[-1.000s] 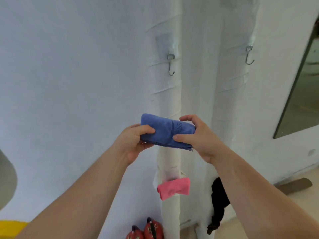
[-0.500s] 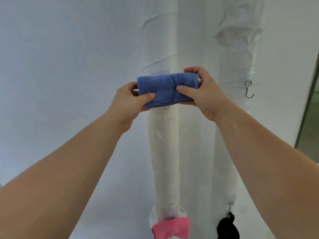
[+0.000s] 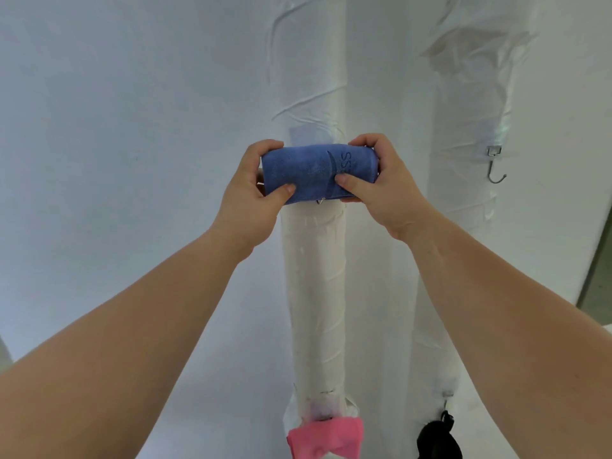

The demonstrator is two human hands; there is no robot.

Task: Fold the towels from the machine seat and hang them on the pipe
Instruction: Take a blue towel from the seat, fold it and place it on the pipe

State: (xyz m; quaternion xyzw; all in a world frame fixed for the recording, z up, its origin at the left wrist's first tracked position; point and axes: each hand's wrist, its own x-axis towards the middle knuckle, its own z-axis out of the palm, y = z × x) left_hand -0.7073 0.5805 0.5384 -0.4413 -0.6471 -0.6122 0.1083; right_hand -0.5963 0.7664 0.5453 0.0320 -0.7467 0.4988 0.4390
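A folded blue towel (image 3: 311, 172) is pressed against the left white wrapped pipe (image 3: 314, 293), at the height of its upper hook. Only the tip of that hook (image 3: 319, 202) shows under the towel's lower edge. My left hand (image 3: 255, 193) grips the towel's left end, thumb on the front. My right hand (image 3: 377, 183) grips its right end the same way. Lower on the same pipe hangs a folded pink towel (image 3: 326, 438).
A second white wrapped pipe (image 3: 463, 226) stands to the right with a bare metal hook (image 3: 495, 167) up high. A black cloth (image 3: 437, 440) hangs from its lower hook. White wall fills the left; a dark frame edge (image 3: 596, 270) is at far right.
Both hands have lifted the blue towel from mid-pipe up to the upper hook. The view has tilted upward, so the pink towel and black cloth now sit at the bottom edge.
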